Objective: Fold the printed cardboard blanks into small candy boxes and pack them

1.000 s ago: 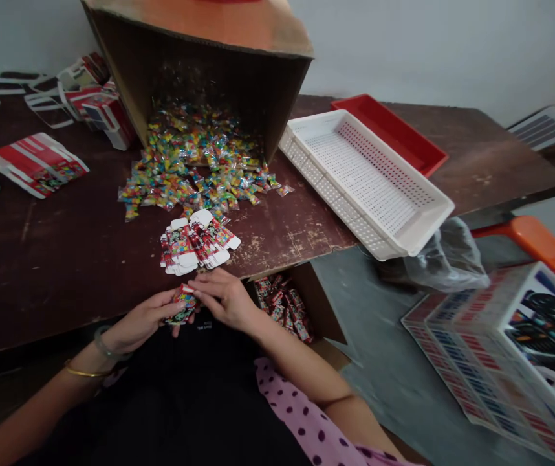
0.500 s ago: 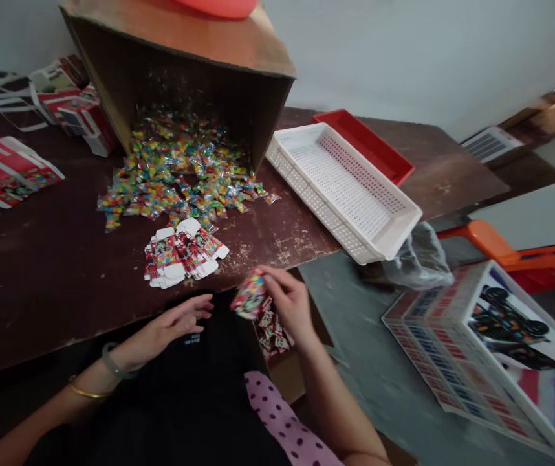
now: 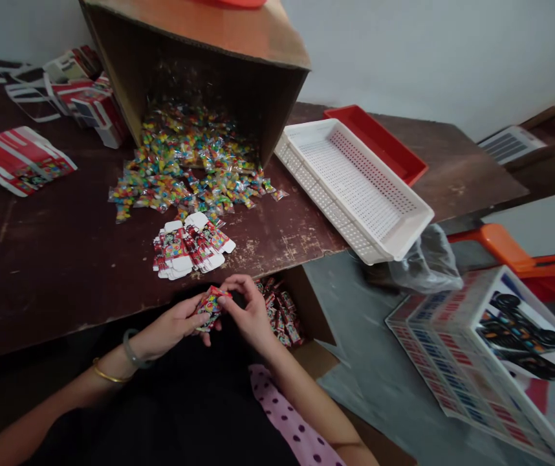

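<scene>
Low in front of my body, both hands are closed on a small colourful printed candy box (image 3: 209, 305). My left hand (image 3: 180, 325) grips its left side, with the thumb across the front. At its upper right edge, the fingers of my right hand (image 3: 249, 312) pinch the card. Just beyond, on the table edge, lies a fanned stack of flattened printed cartons (image 3: 173, 251). Behind that, small clear packets of coloured candy (image 3: 195, 171) spill from a cardboard box (image 3: 200, 26) lying on its side. Whether anything is inside the held box is hidden.
Below the table edge at my right, an open carton (image 3: 314, 310) holds many small printed boxes (image 3: 282, 314). A white perforated basket (image 3: 355, 188) overlaps a red tray (image 3: 379, 142) at the table's right. A white crate (image 3: 437, 349) and an orange stool (image 3: 505, 249) stand farther right.
My right hand has brought the small candy box left, toward my body. My left hand, open and apart before, now grips it too. The view has shifted slightly.
</scene>
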Demonstrator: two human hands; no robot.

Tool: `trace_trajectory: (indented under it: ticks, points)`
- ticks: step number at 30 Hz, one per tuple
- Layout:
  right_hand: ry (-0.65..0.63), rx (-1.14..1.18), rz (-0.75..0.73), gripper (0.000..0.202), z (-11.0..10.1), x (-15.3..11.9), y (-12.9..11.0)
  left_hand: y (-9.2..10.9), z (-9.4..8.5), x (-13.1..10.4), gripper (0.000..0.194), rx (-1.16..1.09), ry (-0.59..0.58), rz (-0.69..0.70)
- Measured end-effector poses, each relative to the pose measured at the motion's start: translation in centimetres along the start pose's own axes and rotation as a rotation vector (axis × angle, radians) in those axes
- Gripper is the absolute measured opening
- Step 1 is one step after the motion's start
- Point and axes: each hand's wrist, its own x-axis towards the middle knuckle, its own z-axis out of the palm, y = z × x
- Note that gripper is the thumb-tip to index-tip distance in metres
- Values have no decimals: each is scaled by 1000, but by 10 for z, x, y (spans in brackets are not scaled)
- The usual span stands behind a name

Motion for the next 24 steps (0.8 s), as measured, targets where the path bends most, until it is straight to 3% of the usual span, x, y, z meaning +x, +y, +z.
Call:
trace_trajectory:
  ticks: [3, 5, 7, 10, 13, 16, 19, 22, 24]
  points:
    - [-48, -87, 26, 25, -38, -3, -11, 0, -6, -2, 51, 6, 6, 10]
    - [-169, -323, 16, 15, -68, 4, -19, 2, -14, -5, 50, 60, 65, 27]
    - [-285, -530, -40, 15, -86, 23, -18, 5, -22, -8, 46, 112, 143, 42]
    - [-303, -633, -198, 22, -76, 74, 4, 8, -28, -10, 42, 156, 205, 58]
    - [-306, -732, -262, 56, -48, 130, 34, 9, -31, -13, 40, 205, 206, 44]
    - [-394, -747, -282, 60, -42, 159, 47, 10, -36, -20, 39, 220, 198, 23]
    - [-356, -595, -301, 52, -48, 142, 41, 13, -41, -24, 40, 167, 239, 31]
    - [-265, -499, -333, 53, -36, 92, 23, 14, -38, -17, 46, -7, 289, 118]
    - [-391, -546, -408, 56, -17, 59, 9, 13, -33, -9, 48, -138, 359, 160]
